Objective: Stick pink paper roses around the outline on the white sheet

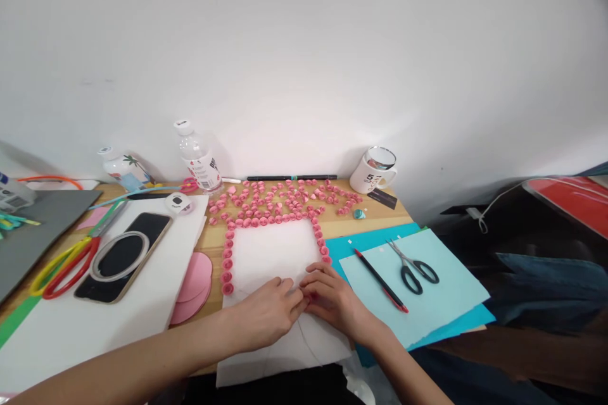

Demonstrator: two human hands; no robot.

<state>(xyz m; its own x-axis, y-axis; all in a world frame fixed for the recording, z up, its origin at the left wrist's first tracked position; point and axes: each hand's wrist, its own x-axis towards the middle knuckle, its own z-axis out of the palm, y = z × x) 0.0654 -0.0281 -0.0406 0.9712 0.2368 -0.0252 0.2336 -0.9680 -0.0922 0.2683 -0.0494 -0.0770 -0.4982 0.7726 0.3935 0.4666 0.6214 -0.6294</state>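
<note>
Two hands (270, 311) (339, 301), hold unclear, white sheet (273, 245) partly covered

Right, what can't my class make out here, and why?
- Head view: anything between left hand and right hand, hidden by both.
- Head view: whether the right column of pink coils continues, hidden by right hand.
- Head view: far-left bottle, cut off by frame.
- Head view: print on dark card, too small.

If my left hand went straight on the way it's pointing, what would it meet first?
Your left hand would likely meet your right hand first; they look close, perhaps already touching, though depth is unclear.
</note>
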